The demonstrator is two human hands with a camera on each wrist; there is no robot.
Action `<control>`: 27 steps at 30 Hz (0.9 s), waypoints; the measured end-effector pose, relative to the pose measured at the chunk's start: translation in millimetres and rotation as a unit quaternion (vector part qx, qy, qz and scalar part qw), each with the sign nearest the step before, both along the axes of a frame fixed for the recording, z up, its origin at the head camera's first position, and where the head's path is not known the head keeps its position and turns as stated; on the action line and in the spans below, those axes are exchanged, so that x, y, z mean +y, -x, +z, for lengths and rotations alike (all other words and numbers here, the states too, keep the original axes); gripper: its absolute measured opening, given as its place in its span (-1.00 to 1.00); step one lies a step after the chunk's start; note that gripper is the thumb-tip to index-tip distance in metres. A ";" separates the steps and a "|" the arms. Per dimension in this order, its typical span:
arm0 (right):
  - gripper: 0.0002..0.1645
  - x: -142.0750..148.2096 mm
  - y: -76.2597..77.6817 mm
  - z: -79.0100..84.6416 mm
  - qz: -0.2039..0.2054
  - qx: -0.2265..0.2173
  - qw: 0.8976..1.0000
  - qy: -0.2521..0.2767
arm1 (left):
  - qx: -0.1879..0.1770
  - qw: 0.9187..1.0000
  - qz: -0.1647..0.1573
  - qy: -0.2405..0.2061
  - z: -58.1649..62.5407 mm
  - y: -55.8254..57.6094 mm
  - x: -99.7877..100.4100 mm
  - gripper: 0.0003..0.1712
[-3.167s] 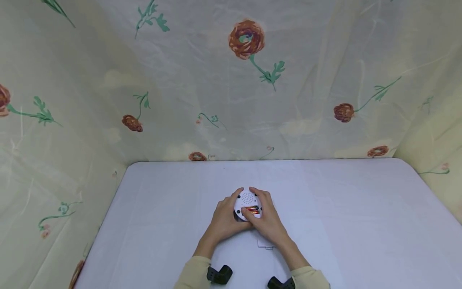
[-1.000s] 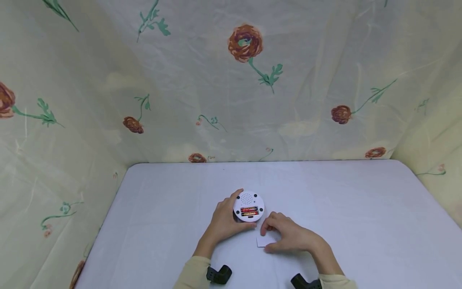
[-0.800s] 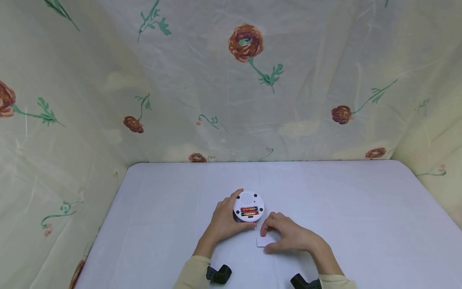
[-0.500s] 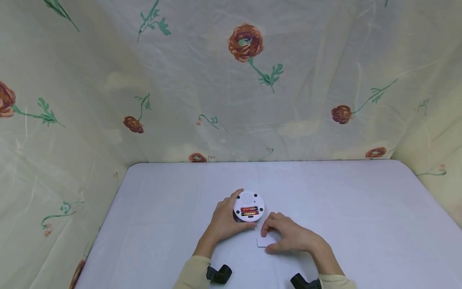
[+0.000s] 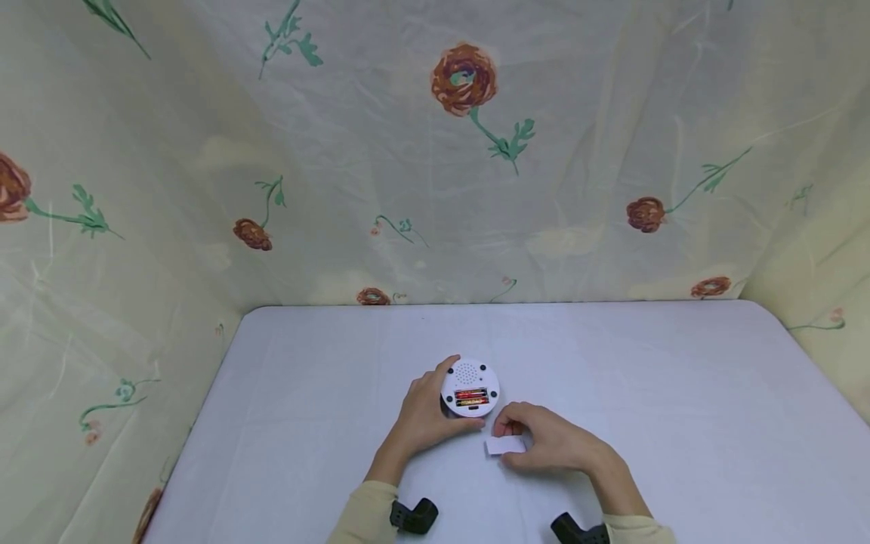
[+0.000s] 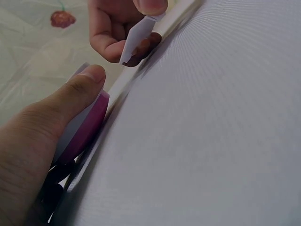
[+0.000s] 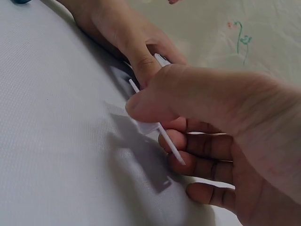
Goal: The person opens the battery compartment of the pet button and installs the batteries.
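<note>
A round white device (image 5: 470, 374) with a speaker grille and dark feet lies with its open battery compartment upward. Red and gold batteries (image 5: 472, 397) sit inside it. My left hand (image 5: 428, 415) holds the device from the left, its thumb along the near side; the left wrist view shows a magenta band (image 6: 89, 125) round the device's side. To the near right, my right hand (image 5: 553, 440) pinches a thin white battery cover (image 5: 504, 446) between thumb and fingers. In the right wrist view the cover (image 7: 171, 145) is tilted above the cloth, casting a shadow.
A white-covered table (image 5: 326, 363) extends around the hands. Behind and beside it hangs a flowered curtain (image 5: 544, 189). Black wrist cameras (image 5: 414, 516) are strapped to both wrists.
My right hand has left the device, come to the white cover on the table, and now lifts it slightly. My left hand keeps its hold on the device.
</note>
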State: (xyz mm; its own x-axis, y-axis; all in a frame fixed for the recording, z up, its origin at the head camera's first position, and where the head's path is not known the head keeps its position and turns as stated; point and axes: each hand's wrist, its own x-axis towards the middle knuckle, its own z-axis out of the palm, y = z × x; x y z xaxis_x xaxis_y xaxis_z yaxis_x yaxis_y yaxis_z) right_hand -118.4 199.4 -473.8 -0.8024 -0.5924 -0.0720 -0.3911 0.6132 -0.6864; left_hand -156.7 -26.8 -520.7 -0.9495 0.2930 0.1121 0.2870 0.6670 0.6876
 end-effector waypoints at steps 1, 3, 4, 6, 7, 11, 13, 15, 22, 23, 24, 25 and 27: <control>-0.67 0.0 0.1 0.1 0.000 0.001 1.000 0.003 | -0.001 1.000 0.001 0.001 0.1 -0.2 0.0 0.22; -0.67 0.2 0.4 0.2 -0.001 0.002 1.000 0.010 | -0.001 1.000 0.001 0.002 0.3 -0.5 0.1 0.22; -0.67 0.2 0.6 0.1 0.000 0.004 1.000 0.014 | 0.000 1.000 0.001 0.001 0.5 -0.7 0.1 0.22; -0.67 0.4 1.2 0.2 0.000 0.007 1.000 0.023 | 0.002 1.000 0.000 0.001 0.8 -1.1 0.0 0.21; -0.67 0.4 1.6 0.3 0.000 0.009 1.000 0.027 | 0.003 1.000 -0.001 0.001 1.0 -1.2 0.0 0.21; -0.68 0.0 2.9 1.2 -0.009 0.016 0.999 0.036 | 0.006 1.000 -0.002 -0.002 1.3 -1.2 -0.5 0.21; -0.68 -0.2 3.1 2.2 -0.012 0.024 0.999 0.039 | 0.005 1.000 -0.002 0.000 1.2 -1.0 -0.5 0.21; -0.67 -0.3 2.8 3.2 -0.016 0.037 0.998 0.043 | 0.003 1.000 -0.003 0.001 1.2 -1.0 -0.5 0.21; -0.62 -2.6 1.0 7.1 -0.022 0.077 0.995 0.055 | 0.004 1.000 -0.003 0.006 1.7 -1.5 0.6 0.20; -0.61 -3.1 1.3 7.4 -0.021 0.083 0.995 0.057 | 0.004 1.000 -0.001 0.006 1.7 -1.5 0.7 0.20; -0.62 -3.6 1.6 7.7 -0.022 0.088 0.994 0.059 | 0.004 1.000 0.000 0.006 1.7 -1.6 0.9 0.20; -0.62 -4.0 1.9 7.9 -0.023 0.092 0.994 0.060 | 0.003 1.000 0.001 0.006 1.9 -1.7 1.1 0.19; -0.63 -4.8 2.4 8.1 -0.025 0.101 0.993 0.062 | 0.002 1.000 0.002 0.007 2.2 -1.9 1.4 0.18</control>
